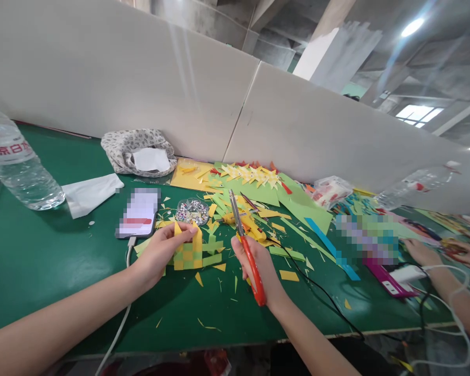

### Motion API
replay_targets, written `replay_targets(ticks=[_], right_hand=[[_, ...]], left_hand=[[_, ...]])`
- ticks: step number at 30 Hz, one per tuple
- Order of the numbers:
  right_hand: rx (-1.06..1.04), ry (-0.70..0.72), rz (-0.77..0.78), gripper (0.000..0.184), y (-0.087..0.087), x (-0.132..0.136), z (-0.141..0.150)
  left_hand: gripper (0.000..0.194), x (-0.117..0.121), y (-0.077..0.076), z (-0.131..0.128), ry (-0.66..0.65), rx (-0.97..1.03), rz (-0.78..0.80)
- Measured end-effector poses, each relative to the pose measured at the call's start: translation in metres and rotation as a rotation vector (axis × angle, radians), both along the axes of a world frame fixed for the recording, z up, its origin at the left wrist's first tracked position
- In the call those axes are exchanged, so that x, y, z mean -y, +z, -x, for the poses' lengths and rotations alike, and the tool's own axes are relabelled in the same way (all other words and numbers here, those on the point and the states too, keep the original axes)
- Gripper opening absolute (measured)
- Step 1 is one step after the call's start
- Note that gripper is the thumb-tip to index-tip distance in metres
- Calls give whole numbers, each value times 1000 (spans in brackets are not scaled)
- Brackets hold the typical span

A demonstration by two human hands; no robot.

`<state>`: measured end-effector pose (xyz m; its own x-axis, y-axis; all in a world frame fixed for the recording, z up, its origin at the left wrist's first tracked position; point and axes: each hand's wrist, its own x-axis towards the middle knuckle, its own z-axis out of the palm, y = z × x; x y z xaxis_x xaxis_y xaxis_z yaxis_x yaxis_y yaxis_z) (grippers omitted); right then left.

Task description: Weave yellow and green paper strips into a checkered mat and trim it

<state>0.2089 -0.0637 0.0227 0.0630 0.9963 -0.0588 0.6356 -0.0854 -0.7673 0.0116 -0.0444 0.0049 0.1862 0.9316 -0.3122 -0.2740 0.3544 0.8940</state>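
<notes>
Pinched between the thumb and fingers of my left hand [162, 250] is a woven paper piece [188, 256] in a yellow and green check, with strips sticking out at its top and right side. My right hand [260, 269] grips a pair of scissors [253, 266] by the red handles. The scissor blades point up and away from me, apart from the woven piece, and look closed. Just beyond the scissors lies a yellow glue gun [250, 227] among paper scraps. Close behind my left hand is a clear round case [192, 211] of small beads or eyes.
A phone [139, 211] with a white cable lies left of the case. Water bottles [19, 162] [419, 185], a cloth pouch [139, 151] and woven paper fish [254, 175] stand or lie around. At right, a co-worker's hand [423, 253] is near a purple power strip [389, 279].
</notes>
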Motion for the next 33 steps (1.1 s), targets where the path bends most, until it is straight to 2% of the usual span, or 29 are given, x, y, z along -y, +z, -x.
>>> replay_targets(ticks=[3, 5, 10, 15, 21, 33], right_hand=[[-90, -35, 51, 47, 2, 0, 1], [-48, -8, 50, 46, 5, 2, 3], [429, 109, -167, 36, 8, 11, 6], [633, 168, -232, 38, 1, 14, 9], [675, 202, -250, 36, -4, 13, 11], [658, 216, -232, 36, -6, 14, 11]], left_hand=[[31, -1, -1, 0, 36, 15, 31], [31, -2, 0, 0, 52, 1, 28], [27, 1, 2, -1, 56, -63, -86], [22, 3, 2, -3, 24, -106, -208], [18, 2, 0, -3, -16, -149, -286], [24, 3, -1, -3, -35, -163, -241]])
